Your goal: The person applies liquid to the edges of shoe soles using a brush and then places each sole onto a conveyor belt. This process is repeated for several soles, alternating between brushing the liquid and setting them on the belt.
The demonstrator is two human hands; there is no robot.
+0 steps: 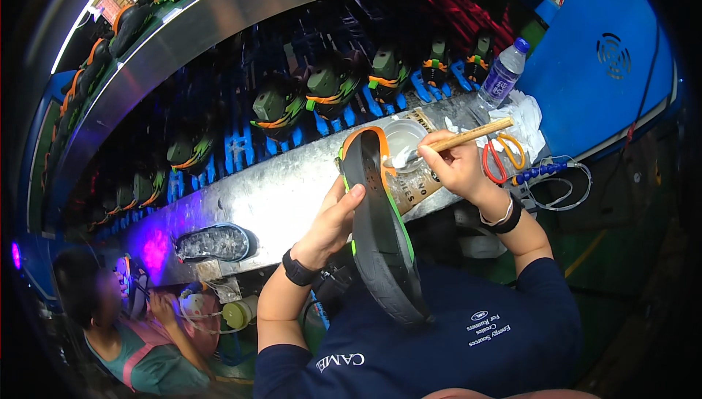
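My left hand (333, 218) is closed around the left side of a long black shoe sole (380, 234) with green edging and an orange far end. The sole is tilted, its near end close to my dark blue shirt. In my right hand (455, 171) is a brush with a wooden handle (472, 135), gripped in a pinch. Its white-coated tip points left, close to the sole's orange end and over a clear plastic cup (411, 133). Whether the tip touches the sole, I cannot tell. Beneath the cup lies a piece of printed brown cardboard (418, 188).
Shoes on lasts (278, 107) line blue racks behind the metal bench (292, 180). A blue-rimmed sole-shaped tray (213, 244) lies left. To the right are a capped bottle (504, 74), red and orange scissor handles (494, 162), white tissue and a blue jointed hose (540, 173). Another person (139, 340) sits lower left.
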